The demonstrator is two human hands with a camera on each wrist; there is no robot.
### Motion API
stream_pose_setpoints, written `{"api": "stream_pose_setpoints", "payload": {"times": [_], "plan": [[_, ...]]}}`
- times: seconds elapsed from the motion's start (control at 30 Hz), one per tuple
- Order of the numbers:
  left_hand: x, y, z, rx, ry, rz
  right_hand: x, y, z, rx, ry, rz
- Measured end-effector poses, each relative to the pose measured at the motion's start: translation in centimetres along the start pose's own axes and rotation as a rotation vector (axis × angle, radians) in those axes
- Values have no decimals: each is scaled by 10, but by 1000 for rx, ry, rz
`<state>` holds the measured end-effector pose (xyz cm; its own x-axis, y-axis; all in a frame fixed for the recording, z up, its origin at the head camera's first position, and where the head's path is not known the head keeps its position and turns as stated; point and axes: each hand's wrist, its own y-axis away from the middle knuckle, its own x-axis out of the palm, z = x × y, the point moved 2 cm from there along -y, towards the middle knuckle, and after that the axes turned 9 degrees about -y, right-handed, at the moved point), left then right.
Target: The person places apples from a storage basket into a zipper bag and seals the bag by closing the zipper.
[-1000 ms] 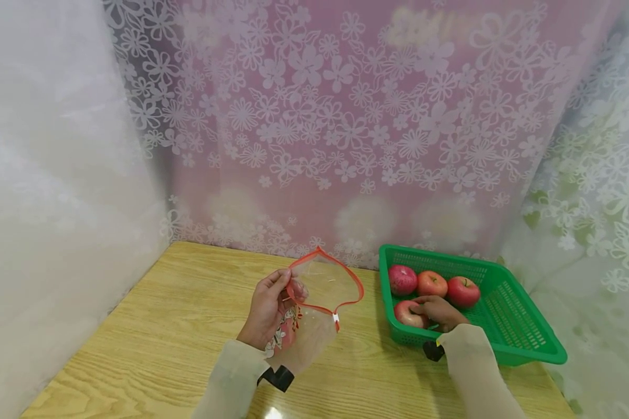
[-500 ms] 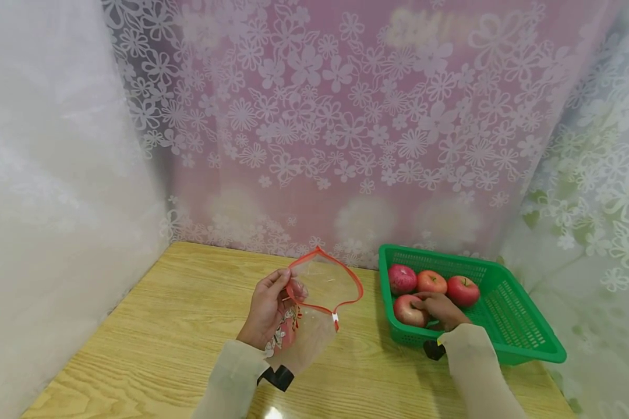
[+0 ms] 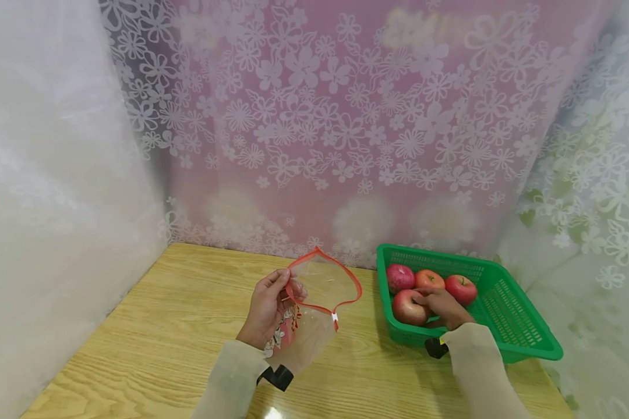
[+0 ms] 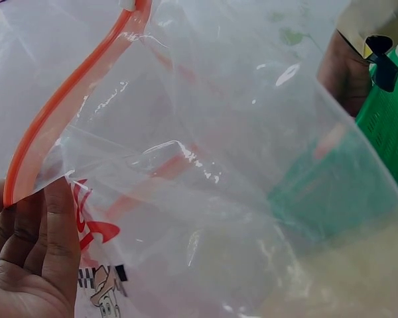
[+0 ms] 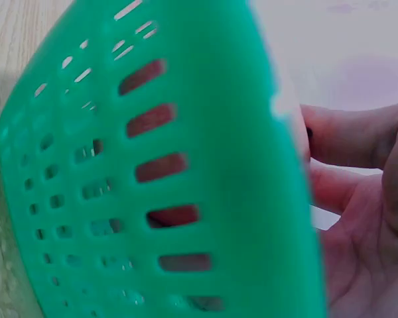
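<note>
1. My head view shows soft, fairly even light, with a white glare spot on the table (image 3: pixel 136 349) at the bottom edge.
2. I see pale glows on the pink curtain (image 3: pixel 293 145).
3. Through the left wrist, bright glints streak the bag (image 4: pixel 252 192).
4. Through the right wrist, the basket (image 5: pixel 225 165) blurs along its rim.

Left grip (image 4: pixel 36 265) holds clear bag (image 4: pixel 205 245) by its orange edge strip (image 4: pixel 56 103), running up & right to a white slider (image 4: pixel 128 4) (only lower end in view). Red print (image 4: pixel 101 230) & cartoon fig. (image 4: pixel 107 301) just right of left grip. Far up-right of it, past bag: right grip (image 4: pixel 345 76) w/ pale sleeve (image 4: pixel 371 20) & black strap (image 4: pixel 384 73), beside green basket (image 4: pixel 386 126), partly seen thru plastic.
</note>
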<state>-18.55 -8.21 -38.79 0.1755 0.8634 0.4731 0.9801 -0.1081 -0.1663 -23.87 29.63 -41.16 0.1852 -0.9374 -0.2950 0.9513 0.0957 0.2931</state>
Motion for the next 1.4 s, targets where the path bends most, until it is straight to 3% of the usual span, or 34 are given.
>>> {"api": "stream_pose_setpoints", "payload": {"times": [0.43, 0.73, 1.4], "plan": [[0, 0, 0, 11, -6, 8, 0, 14, 18, -30, -119, 43], [0, 0, 0, 13, -5, 17, 3, 24, 38, -116, -133, 81], [2, -1, 1, 0, -2, 17, 19, 48, 81, -196, -189, 169]]}}
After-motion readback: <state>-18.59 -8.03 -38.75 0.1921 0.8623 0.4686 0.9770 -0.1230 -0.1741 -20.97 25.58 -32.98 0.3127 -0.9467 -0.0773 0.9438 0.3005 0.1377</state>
